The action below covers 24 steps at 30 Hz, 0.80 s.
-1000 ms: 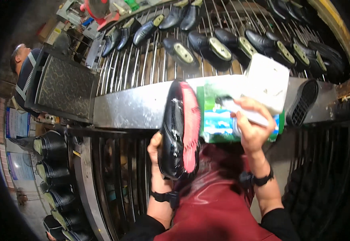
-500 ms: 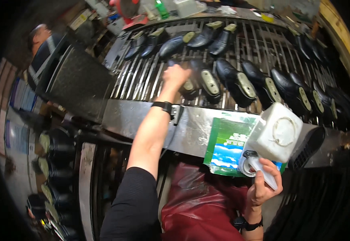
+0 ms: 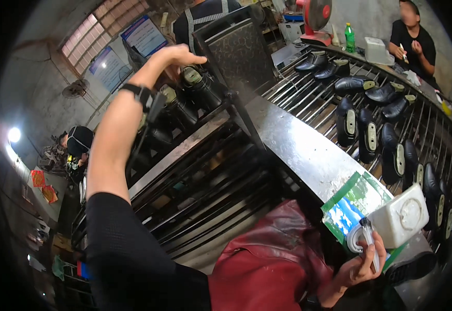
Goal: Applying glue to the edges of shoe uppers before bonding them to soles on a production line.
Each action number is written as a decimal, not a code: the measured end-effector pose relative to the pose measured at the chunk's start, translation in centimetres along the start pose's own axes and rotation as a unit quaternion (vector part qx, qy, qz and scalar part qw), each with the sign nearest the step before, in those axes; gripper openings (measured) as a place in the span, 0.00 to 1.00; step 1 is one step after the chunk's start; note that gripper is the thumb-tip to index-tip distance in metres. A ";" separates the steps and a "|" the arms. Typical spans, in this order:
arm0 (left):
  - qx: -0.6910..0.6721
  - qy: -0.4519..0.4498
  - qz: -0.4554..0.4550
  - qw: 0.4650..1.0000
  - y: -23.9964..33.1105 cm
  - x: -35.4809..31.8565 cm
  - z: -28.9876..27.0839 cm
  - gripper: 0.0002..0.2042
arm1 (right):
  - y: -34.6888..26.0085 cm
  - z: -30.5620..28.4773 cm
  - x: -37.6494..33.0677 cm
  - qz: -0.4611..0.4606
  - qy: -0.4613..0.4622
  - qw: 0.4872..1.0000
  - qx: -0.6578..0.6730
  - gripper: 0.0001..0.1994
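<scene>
My left hand [image 3: 180, 55] is raised at the upper left, thumb stretched out to the right, beside the tops of black shoes on lasts [image 3: 192, 78] standing on a rack. I see nothing in it; its other fingers are partly hidden. At the lower right, my right hand [image 3: 363, 267] is closed round a brush [image 3: 371, 246] with a pale translucent handle and a black tip. A white round ring-shaped thing [image 3: 354, 238] is next to the brush. Both lie over a green and blue plastic packet [image 3: 346, 212], beside a white plastic jug [image 3: 402, 215].
Black shoes [image 3: 368, 136], several with pale last tops showing, lie on a metal bar rack [image 3: 309, 93] at right. A metal ledge [image 3: 298, 140] borders it. A dark upright panel [image 3: 239, 54] stands beyond my left hand. A person [image 3: 412, 41] sits far right; others are further back.
The view has swung left. My left hand has left the shoes on the bar rack without one and is now by the shoes on the left rack. My right hand keeps the brush.
</scene>
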<state>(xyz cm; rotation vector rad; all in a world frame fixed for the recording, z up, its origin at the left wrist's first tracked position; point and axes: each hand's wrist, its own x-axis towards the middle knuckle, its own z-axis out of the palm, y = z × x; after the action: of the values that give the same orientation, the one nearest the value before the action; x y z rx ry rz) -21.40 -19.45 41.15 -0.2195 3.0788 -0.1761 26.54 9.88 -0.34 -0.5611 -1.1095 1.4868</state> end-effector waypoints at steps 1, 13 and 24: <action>-0.183 -0.072 0.010 0.980 -1.7 1.9 2.9 0.38 | -0.2 -0.3 -0.2 0.003 -0.004 1.000 0.008 0.16; -0.327 0.166 0.271 0.890 -3.4 -3.9 10.5 0.17 | -1.3 -2.9 -1.4 0.016 0.105 0.993 -0.048 0.07; -0.829 -0.280 0.333 0.353 2.8 -18.2 35.2 0.32 | 2.7 -1.9 -1.5 0.018 0.042 0.963 -0.266 0.07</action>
<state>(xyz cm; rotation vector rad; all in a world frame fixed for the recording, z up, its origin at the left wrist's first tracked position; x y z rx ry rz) -1.79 -17.93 6.69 0.7353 1.1309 2.2710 27.18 9.36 -3.82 -1.0087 -1.4443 1.1740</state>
